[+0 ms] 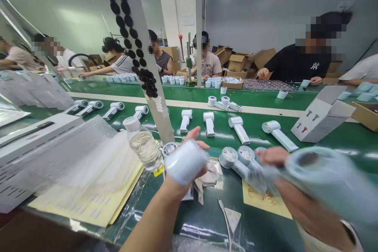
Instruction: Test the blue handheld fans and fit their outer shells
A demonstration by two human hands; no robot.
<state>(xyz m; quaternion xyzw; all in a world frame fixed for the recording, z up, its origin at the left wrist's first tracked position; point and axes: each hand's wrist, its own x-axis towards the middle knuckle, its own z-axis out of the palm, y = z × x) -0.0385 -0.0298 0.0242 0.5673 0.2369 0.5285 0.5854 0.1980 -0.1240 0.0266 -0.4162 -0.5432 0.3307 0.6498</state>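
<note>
A blue casing [330,183] is held by right hand [292,195], cylinder [187,162] by left hand [176,188]; the bottle [144,145] could be toppled by a leftward swing

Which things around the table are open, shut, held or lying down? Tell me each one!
Pale blue cylinder: held in the left hand
Pale blue piece: held in the right hand, blurred
Bottle: cap on, clear liquid inside
White box: flap up, open
Handheld fans: lying down; on or off, can't tell
White cable: lying down, visible plug end unconnected
Whitish wad: crumpled
Cardboard boxes behind: some open
</note>
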